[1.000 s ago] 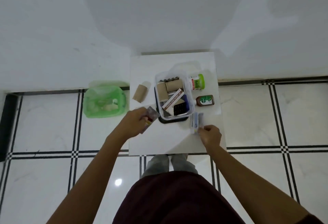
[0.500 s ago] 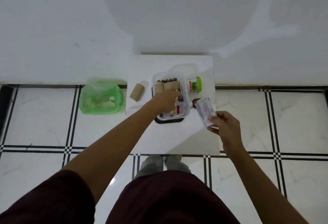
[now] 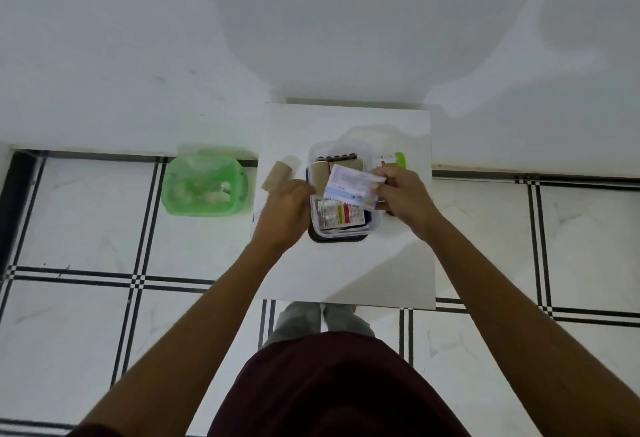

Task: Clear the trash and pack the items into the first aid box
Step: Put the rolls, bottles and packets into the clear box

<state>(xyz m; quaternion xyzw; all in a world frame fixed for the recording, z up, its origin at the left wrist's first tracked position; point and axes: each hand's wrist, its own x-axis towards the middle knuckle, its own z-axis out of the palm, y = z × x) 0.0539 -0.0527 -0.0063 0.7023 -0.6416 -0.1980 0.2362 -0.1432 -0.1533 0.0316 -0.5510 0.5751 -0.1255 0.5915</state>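
A plain white wall (image 3: 311,21) is seen across the upper half, marked with soft shadows. The floor (image 3: 86,228) is laid in white marble-like tiles divided by black double lines. A small white square surface (image 3: 346,274) is set against the wall, lit evenly by diffuse light.

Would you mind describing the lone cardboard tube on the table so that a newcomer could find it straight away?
Start at the small white table against the wall and find the clear first aid box on it. Just left of that box, above the left hand, lies the cardboard tube. It is the only brown roll outside the box, lying on the bare tabletop.
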